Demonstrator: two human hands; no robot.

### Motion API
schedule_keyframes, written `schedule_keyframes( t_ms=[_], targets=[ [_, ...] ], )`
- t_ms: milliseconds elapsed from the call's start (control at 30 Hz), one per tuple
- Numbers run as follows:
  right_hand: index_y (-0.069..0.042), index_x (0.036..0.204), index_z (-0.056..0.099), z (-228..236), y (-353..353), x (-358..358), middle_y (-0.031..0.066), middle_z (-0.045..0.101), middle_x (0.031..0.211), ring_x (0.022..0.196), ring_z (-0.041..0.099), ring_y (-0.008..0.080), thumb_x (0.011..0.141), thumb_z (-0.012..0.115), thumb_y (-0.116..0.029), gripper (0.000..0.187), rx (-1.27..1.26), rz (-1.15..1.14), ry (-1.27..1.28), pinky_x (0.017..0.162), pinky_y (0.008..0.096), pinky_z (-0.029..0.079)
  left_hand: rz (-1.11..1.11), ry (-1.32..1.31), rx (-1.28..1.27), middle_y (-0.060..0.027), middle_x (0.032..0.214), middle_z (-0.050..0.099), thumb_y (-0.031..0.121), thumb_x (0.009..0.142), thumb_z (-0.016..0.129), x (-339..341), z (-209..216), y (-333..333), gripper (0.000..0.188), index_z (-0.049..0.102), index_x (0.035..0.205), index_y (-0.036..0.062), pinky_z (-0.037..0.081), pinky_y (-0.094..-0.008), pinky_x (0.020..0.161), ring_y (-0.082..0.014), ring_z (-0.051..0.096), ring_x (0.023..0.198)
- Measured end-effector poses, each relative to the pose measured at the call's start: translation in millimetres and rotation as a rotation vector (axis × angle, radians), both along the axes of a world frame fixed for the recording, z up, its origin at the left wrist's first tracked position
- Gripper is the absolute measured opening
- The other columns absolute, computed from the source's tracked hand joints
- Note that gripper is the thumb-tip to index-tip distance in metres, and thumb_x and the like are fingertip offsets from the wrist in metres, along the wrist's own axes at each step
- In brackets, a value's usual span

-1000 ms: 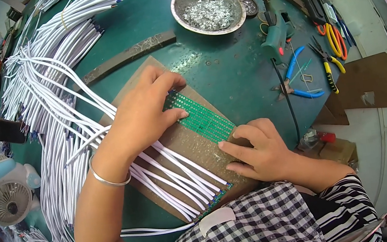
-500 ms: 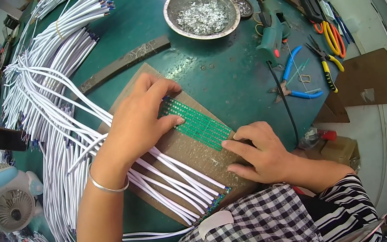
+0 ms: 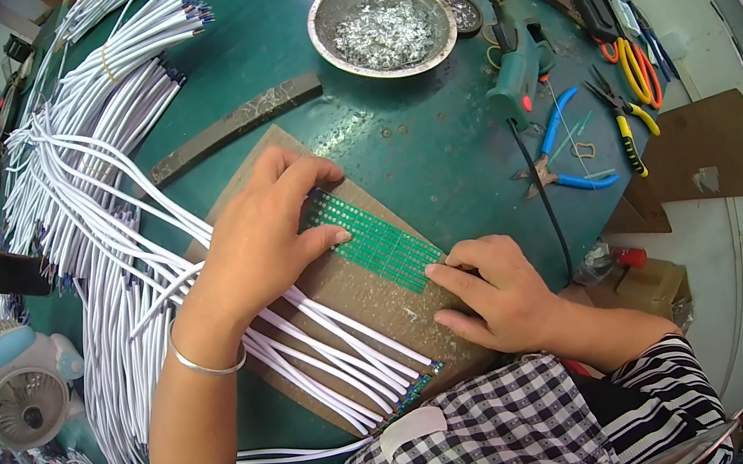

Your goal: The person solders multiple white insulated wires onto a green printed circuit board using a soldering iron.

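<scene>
A green circuit board panel (image 3: pixel 383 247), dotted with rows of pale pads, lies slanted on a brown board (image 3: pixel 419 326). My left hand (image 3: pixel 260 225) grips its far left end, thumb on top and the other fingers curled past the edge. At the near right end, my right hand (image 3: pixel 500 285) holds the panel's corner with bent fingers; its thumb sits apart, over the brown board. Under my left wrist run several white cables (image 3: pixel 351 350). Their near ends meet a narrow green strip (image 3: pixel 419 388) at the brown board's front edge, partly against my apron.
Bundles of white cables (image 3: pixel 103 301) fill the left side. Beyond the brown board lie a dark bar (image 3: pixel 232 133) and a metal bowl (image 3: pixel 382 26) of silvery scraps. To the right are a green-handled tool (image 3: pixel 517 81) with a black cord, blue-handled cutters (image 3: pixel 561 151) and yellow-handled pliers (image 3: pixel 623 117).
Both hands keep their places on the circuit board. The whole view has shifted very slightly; nothing has been picked up or let go.
</scene>
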State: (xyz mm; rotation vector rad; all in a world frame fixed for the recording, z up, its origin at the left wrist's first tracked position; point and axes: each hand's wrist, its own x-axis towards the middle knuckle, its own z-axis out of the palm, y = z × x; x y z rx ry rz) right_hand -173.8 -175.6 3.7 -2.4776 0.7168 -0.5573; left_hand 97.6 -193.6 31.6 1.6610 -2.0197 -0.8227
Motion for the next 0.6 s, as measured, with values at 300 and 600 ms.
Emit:
schedule_keyframes(
  t_ms=[300, 600],
  targets=[
    [0.001, 0.111, 0.059, 1, 4, -2, 0.0121, 0.052, 0.105, 0.091, 0.054, 0.0297, 0.072, 0.075, -0.017, 0.046, 0.029, -0.043, -0.03, 0.08, 0.0397, 0.044, -0.002, 0.006, 0.005, -0.0095, 0.104, 0.056, 0.012, 0.069, 0.078, -1, -1, 2, 0.045, 0.059, 0.111, 0.0097, 0.049, -0.0376, 0.077, -0.0287, 0.06, 0.09],
    [0.002, 0.115, 0.056, -1, -4, -1, 0.0146, 0.052, 0.106, 0.096, 0.053, 0.0326, 0.071, 0.075, -0.016, 0.051, 0.08, -0.106, 0.02, 0.082, 0.0412, 0.043, -0.042, -0.011, -0.04, -0.0115, 0.102, 0.054, 0.012, 0.067, 0.079, 3, -8, -8, 0.047, 0.059, 0.11, 0.0081, 0.047, -0.0371, 0.083, -0.0307, 0.055, 0.098]
  ],
)
